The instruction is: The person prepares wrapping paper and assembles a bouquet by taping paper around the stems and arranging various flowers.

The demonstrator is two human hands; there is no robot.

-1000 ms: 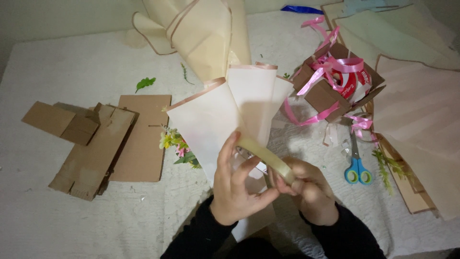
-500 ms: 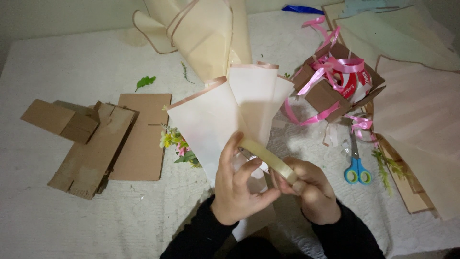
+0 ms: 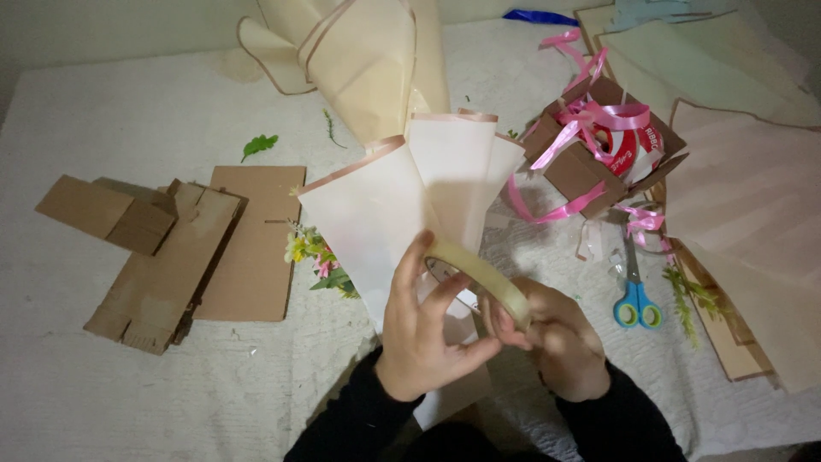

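I see both hands closed on the tape roll (image 3: 479, 278) at six o'clock: left hand (image 3: 423, 338) gripping, right hand (image 3: 556, 338) pinching its edge. The cream-wrapped bouquet (image 3: 402, 205) looks folded, not yet taped.

cardboard pieces (image 3: 162, 252): flattened brown sheets are laid overlapping on the left of the table.
green leaf (image 3: 258, 145): a single sprig is seen lying alone above the cardboard.
cream wrapping sheets (image 3: 363, 60): curled, brown-edged sheets are piled at the top centre.
small flowers (image 3: 315, 257): yellow and pink blooms with green leaves are tucked just beside the cardboard.
brown box (image 3: 581, 167): an open box is filled with a red and white roll.
pink ribbon (image 3: 590, 120): loops are draped over and around the box.
scissors (image 3: 634, 295): blue handles are turned toward the near edge.
pale paper sheets (image 3: 753, 214): large sheets are spread on the right.
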